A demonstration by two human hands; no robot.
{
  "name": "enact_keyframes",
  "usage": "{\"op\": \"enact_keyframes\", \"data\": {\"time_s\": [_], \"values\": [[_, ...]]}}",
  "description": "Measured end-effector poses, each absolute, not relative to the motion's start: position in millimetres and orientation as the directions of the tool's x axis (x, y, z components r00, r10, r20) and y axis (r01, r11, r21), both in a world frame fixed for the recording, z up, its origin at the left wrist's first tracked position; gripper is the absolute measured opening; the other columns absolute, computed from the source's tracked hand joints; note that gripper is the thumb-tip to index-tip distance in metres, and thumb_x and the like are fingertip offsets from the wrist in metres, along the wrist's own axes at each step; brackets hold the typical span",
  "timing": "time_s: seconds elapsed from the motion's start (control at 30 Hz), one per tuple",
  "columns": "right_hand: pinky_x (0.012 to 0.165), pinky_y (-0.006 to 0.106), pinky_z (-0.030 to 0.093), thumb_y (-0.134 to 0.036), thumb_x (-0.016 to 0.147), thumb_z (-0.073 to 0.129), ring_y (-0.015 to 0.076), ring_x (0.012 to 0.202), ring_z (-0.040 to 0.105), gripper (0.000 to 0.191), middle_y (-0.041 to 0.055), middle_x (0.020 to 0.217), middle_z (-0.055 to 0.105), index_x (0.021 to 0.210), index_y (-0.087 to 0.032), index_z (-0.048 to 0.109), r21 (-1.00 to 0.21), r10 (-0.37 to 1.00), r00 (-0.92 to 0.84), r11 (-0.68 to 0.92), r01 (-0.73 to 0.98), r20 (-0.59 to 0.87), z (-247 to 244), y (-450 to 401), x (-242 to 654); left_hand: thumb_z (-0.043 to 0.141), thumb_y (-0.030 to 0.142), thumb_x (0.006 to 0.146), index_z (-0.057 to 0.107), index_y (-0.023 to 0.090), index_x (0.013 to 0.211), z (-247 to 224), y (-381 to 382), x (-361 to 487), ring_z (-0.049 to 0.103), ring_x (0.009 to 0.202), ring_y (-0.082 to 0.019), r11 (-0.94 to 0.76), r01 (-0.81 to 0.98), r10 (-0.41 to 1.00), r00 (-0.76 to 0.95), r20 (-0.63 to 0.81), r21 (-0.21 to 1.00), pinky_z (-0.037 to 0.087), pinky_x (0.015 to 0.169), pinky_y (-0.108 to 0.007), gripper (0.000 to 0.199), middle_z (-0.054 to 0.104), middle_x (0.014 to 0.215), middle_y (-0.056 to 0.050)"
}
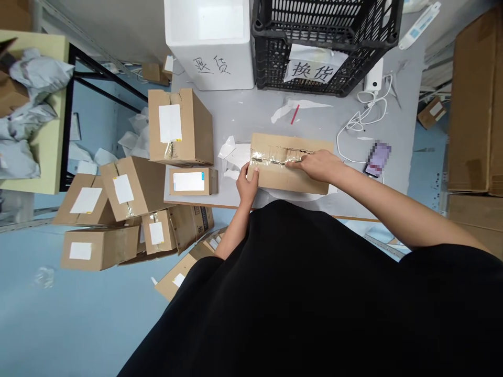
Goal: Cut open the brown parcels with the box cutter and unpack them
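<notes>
A long cardboard box [293, 179] lies across the table near its front edge, with torn clear tape and a ragged slit along its top. My left hand [247, 184] grips the box's left end, thumb on top and fingers at the side. Over the right half of the slit is my right hand [316, 164], its fingers bunched together at the torn seam; whatever they pinch is too small to make out. Torn white paper [236, 155] lies beside the box's left end, and a red strip [294, 114] lies behind it.
On the table [236, 115] stand a white bin [223, 65], a black crate [271, 68], a tall carton [202, 128] and a small box [212, 181]. A cable [346, 157] and a phone [378, 158] lie right. Cartons [120, 246] are stacked at left.
</notes>
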State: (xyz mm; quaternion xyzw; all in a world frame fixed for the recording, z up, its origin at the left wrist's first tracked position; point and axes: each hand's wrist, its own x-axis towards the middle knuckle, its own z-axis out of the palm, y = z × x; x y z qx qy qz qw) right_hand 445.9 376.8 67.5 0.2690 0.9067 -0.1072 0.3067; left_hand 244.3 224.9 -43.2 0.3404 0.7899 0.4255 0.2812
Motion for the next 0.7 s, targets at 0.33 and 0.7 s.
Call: {"op": "enact_keyframes", "data": {"time_s": [0.33, 0.7], "values": [[0.075, 0.035, 0.04, -0.024, 0.099, 0.037, 0.0258, 0.095, 0.065, 0.055, 0.0102, 0.112, 0.072, 0.151, -0.044, 0.042, 0.033, 0.437, -0.61, 0.829, 0.558, -0.662, 77.8, 375.8, 463.6, 0.056, 0.04, 0.094, 0.061, 0.025, 0.129, -43.7, 224.5, 244.0, 0.063, 0.121, -0.022, 0.421, 0.286, 0.771, -0.612, -0.173, 0.861, 0.047, 0.106, -0.033, 0.038, 0.069, 0.128, -0.003], [0.073, 0.037, 0.04, -0.029, 0.1, 0.036, 0.0252, 0.087, 0.065, 0.054, 0.0108, 0.111, 0.071, 0.152, -0.044, 0.04, 0.029, 0.494, -0.577, 0.775, 0.631, -0.651, 72.7, 377.8, 512.1, 0.058, 0.04, 0.093, 0.062, 0.025, 0.127, -47.2, 225.1, 244.2, 0.064, 0.119, -0.022, 0.414, 0.277, 0.767, -0.619, -0.169, 0.867, 0.047, 0.106, -0.034, 0.037, 0.07, 0.127, -0.004]]}}
